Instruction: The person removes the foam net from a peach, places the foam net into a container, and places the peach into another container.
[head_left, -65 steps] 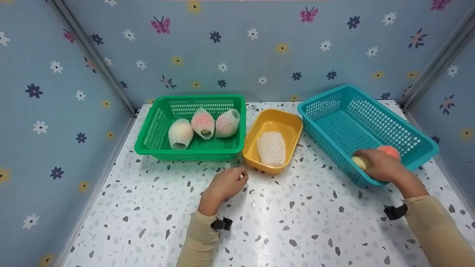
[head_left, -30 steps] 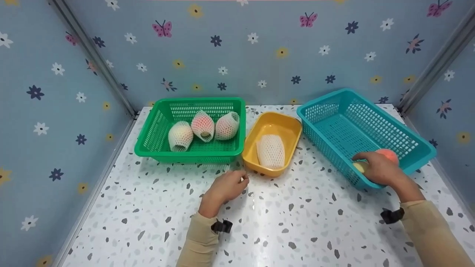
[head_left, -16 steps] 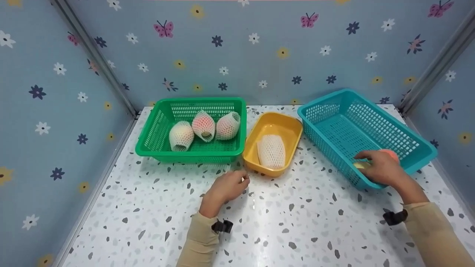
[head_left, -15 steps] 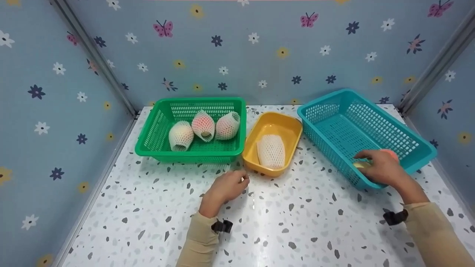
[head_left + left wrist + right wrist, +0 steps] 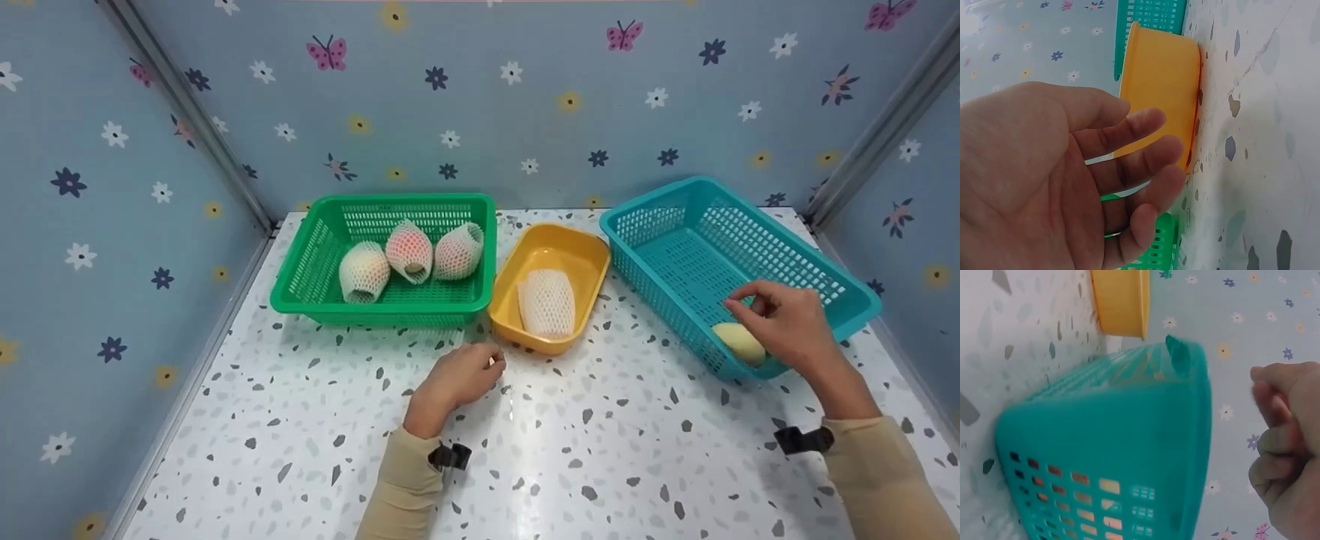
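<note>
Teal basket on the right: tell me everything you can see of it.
The teal basket has an open top, a smooth rim and perforated sides and floor, and looks like plastic. Roughly rectangular, it stands upright on the speckled table, turned at an angle, its far end near the flowered wall. Inside its near end lies a pale yellow fruit, with the right hand above. Whether the basket touches the yellow tray is unclear.

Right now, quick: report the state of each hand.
Left hand: open, fingers loosely curled, holding nothing, near the yellow plastic tub.
Right hand: closed, fingers curled, no object visible in it, above the turquoise perforated basket.
</note>
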`<action>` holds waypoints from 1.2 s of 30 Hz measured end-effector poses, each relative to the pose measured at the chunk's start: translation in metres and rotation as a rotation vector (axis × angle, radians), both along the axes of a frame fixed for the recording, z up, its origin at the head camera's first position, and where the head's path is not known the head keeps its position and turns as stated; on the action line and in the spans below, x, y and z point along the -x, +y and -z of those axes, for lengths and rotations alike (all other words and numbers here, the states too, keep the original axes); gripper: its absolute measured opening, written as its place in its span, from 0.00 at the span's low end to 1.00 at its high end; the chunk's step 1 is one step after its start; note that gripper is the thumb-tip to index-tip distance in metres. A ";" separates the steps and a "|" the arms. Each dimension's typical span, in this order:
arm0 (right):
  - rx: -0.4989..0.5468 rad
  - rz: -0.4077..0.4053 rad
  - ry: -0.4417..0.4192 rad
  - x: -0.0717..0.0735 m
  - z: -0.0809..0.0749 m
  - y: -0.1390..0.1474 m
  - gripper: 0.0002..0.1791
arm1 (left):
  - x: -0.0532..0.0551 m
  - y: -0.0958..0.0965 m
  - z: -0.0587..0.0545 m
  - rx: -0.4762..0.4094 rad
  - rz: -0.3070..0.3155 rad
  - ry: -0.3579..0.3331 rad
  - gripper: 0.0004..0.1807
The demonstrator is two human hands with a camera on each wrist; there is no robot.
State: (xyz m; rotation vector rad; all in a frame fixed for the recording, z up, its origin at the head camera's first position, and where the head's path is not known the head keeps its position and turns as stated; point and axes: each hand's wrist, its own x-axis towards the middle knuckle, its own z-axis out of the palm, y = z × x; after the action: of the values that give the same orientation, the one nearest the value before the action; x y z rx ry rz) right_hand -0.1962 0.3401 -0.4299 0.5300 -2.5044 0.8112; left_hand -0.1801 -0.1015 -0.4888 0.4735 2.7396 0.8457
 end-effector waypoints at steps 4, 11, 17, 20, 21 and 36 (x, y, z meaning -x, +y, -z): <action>0.049 -0.035 0.087 -0.004 -0.001 -0.010 0.05 | 0.000 0.001 0.000 0.001 -0.001 -0.014 0.10; 0.116 -0.071 0.193 -0.012 0.004 -0.028 0.08 | 0.000 0.001 -0.003 0.004 0.004 -0.010 0.11; 0.161 -0.125 0.114 -0.024 0.005 -0.044 0.10 | -0.003 0.002 -0.009 -0.008 0.013 0.002 0.11; 0.165 -0.140 0.051 -0.030 0.006 -0.050 0.10 | -0.005 0.002 -0.014 -0.037 0.013 0.003 0.10; 0.160 -0.138 0.038 -0.031 0.006 -0.051 0.10 | -0.006 0.002 -0.016 -0.047 0.018 0.005 0.10; 0.076 -0.187 -0.136 -0.042 0.019 -0.068 0.08 | -0.010 -0.017 -0.047 -0.117 -0.004 0.224 0.11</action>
State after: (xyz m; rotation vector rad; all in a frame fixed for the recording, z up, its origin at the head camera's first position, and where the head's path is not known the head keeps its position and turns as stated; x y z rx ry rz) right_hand -0.1544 0.2716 -0.4485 0.7123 -2.5622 1.0403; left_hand -0.1703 -0.1186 -0.4421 0.6208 2.9028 1.0148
